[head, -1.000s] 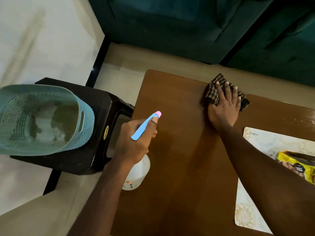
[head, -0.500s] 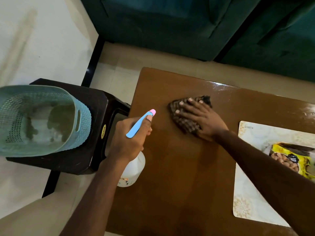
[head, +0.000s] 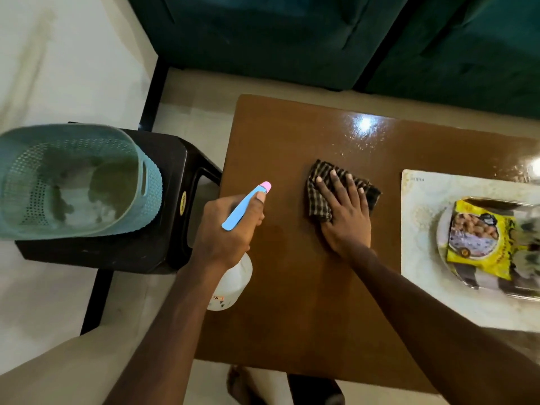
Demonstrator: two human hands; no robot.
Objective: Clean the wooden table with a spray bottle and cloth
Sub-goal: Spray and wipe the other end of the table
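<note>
wooden table (head: 292,302) gleams by green sofa (head: 263,39); right hand (head: 344,217) presses cloth (head: 317,200), left hand (head: 228,232) grips spray bottle (head: 233,283).

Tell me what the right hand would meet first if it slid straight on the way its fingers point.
The way looks free as far as shown: the right hand, flat on the cloth, points across bare tabletop toward the far edge, with the green sofa beyond it.

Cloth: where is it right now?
Head view: the cloth lies at the middle of the table, flat under the right hand, left of the placemat.
</note>
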